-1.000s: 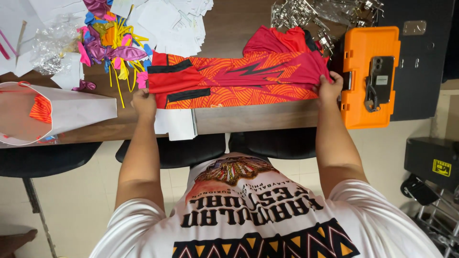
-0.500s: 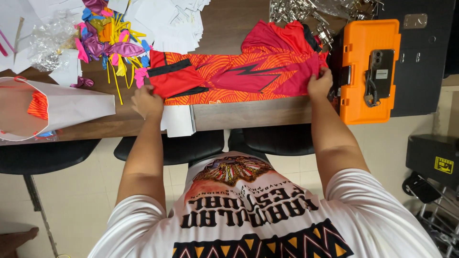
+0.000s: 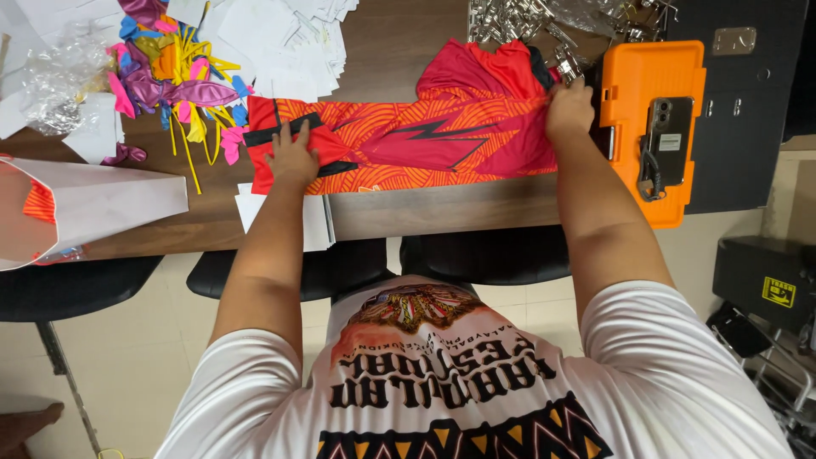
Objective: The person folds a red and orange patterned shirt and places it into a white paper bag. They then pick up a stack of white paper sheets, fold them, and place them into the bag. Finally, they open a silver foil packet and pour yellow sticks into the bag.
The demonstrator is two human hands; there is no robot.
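Brown tabletop carries a folded orange jersey; left hand presses flat, right hand pinches its edge.

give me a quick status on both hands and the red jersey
Left hand flat on red-orange jersey, pressing its left end. Right hand pinching its right edge beside orange case. Nothing on top of it.

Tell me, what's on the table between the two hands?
The folded red-and-orange garment stretches between the left hand and the right hand in the head view; both hands rest on it.
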